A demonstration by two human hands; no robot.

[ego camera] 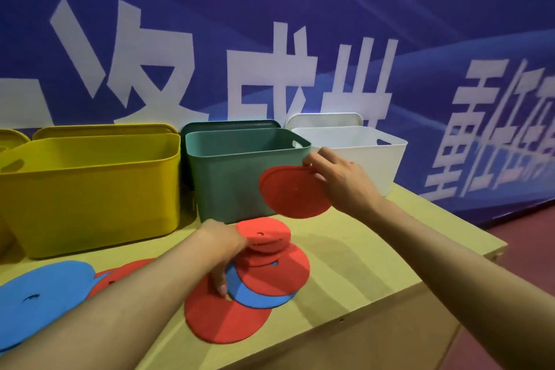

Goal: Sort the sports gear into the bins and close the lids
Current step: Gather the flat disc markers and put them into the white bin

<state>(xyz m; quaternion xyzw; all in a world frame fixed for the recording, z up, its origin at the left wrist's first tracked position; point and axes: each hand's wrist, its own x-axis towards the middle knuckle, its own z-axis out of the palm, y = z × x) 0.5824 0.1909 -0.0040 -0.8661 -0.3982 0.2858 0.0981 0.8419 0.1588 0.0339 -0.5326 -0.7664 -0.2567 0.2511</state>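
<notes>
My right hand (342,180) pinches a red flat disc (291,192) by its edge and holds it tilted in the air, in front of the green bin (240,177) and next to the white bin (360,153). My left hand (223,246) rests on a pile of overlapping discs on the table, fingers gripping a red disc (264,234) at the pile's top. Under it lie another red disc (273,273), a blue disc (255,299) and a large red disc (222,318). A yellow bin (90,195) stands at the left. All three bins are open.
Lids lean upright behind the bins: yellow (105,129), green (228,125), white (324,120). A big blue disc (39,294) and more red discs (120,273) lie at the left. The table's edge (450,267) runs along the right, with red floor beyond. A blue banner forms the wall behind.
</notes>
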